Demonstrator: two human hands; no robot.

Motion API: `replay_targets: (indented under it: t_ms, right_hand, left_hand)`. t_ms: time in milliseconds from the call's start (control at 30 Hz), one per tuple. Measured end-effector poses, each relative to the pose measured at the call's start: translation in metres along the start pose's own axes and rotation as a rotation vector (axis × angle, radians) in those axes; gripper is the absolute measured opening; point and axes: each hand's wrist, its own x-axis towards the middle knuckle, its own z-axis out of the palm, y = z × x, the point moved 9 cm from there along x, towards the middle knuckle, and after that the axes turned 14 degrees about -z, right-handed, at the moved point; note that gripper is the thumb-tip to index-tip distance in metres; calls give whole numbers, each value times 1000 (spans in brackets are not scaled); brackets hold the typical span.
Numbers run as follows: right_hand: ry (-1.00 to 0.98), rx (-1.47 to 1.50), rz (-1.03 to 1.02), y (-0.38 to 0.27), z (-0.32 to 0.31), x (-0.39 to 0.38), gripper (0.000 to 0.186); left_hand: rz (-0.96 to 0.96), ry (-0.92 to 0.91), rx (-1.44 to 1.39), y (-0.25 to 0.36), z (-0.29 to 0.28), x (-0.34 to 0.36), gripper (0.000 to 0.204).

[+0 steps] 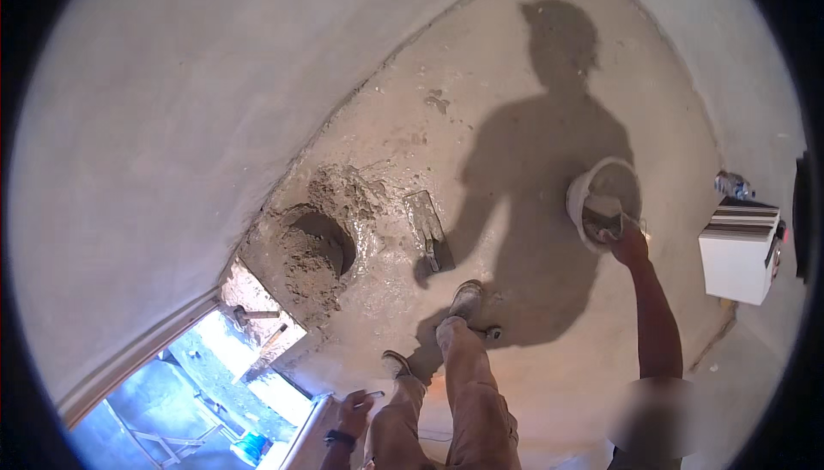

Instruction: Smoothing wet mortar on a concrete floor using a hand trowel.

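My right hand (631, 245) reaches forward and is closed at the near rim of a white bucket (578, 206), its fingers partly inside. The bucket leans with its mouth toward me. Grey wet material and a pale flat piece (603, 205) show inside. Low at the left, my left hand (353, 412) pinches a small, pale, stick-like thing (375, 394) whose kind I cannot make out. A dark band circles that wrist. On the floor beyond my shoes lies a mortar-smeared trowel (424, 223), apart from both hands.
A heap of wet mortar (313, 268) with a dark hollow lies by the left wall. Near the doorway, a hammer (255, 315) rests on a pale board. At the right stand a white box (740, 255) and a plastic bottle (732, 184). My shadow covers the middle floor.
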Motion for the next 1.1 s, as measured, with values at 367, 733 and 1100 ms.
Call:
replay_targets:
  t_ms: [367,733,1100]
  right_hand:
    - [-846,266,-367,-233,103,-250,46]
    - [-1101,140,-330,-362,143,-407,44]
    - [-1283,174,-678,-443,74,-459,39]
  left_hand:
    - [257,-525,180,28,117,-83,46]
    - [490,-731,578,-114,86,-92,56]
    - [766,-577,439,-110,8,-114,56]
